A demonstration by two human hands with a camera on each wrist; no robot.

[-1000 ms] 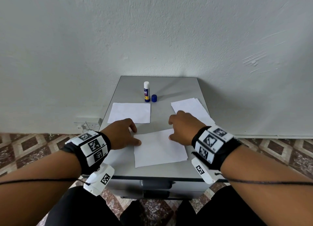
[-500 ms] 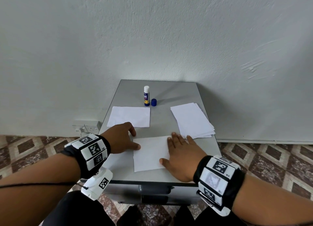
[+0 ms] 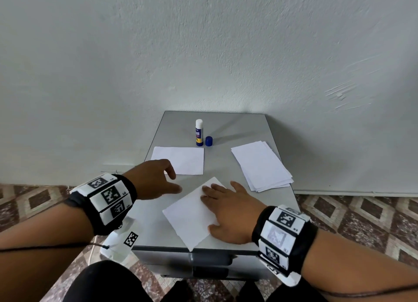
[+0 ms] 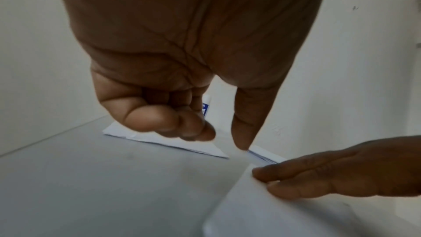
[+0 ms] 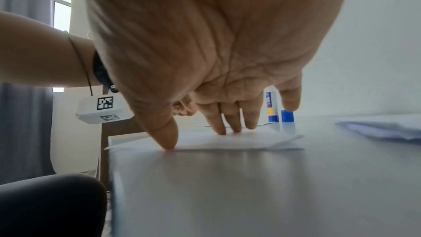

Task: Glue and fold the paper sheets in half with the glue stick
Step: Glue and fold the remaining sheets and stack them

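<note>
A white paper sheet [image 3: 187, 215] lies turned cornerwise near the table's front edge, one corner reaching that edge. My right hand [image 3: 217, 209] rests flat on its right part, with straight fingers [image 5: 218, 125] and the thumb pressing the paper [image 5: 230, 141]. My left hand [image 3: 175, 183] hovers just left of the sheet, fingers [image 4: 173, 122] loosely curled and holding nothing. The uncapped glue stick [image 3: 199, 133] stands at the back with its blue cap [image 3: 209, 141] beside it.
A folded white sheet [image 3: 181, 160] lies at back left, partly behind my left hand. A stack of loose sheets [image 3: 262, 166] sits at the right edge of the grey table [image 3: 226, 125]. A white wall rises behind; patterned floor lies on both sides.
The sheet has been turned from square-on to cornerwise under my right hand. My left hand has come off the sheet's left edge and lifted slightly away.
</note>
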